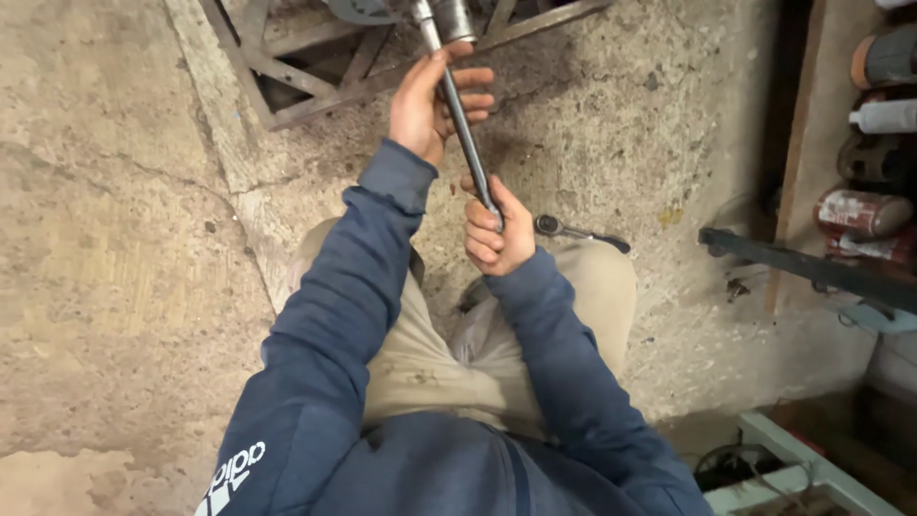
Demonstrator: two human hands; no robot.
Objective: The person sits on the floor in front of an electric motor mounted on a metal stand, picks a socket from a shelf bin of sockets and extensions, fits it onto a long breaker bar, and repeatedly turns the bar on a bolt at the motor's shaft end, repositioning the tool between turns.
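A long dark metal wrench bar (465, 143) runs from a large socket (447, 19) at the top edge down toward me. My left hand (427, 100) wraps the bar's upper part just below the socket. My right hand (497, 229) grips its lower end in a fist. Both arms wear dark blue sleeves, and my beige trousers show below them. The socket's top is cut off by the frame edge.
A rusty metal grate (315, 67) lies in the concrete floor (124, 239) at the top. A small ratchet wrench (573, 231) rests on the floor by my right knee. Shelves with cans and bottles (874, 134) stand on the right; a pale green crate (793, 468) sits at lower right.
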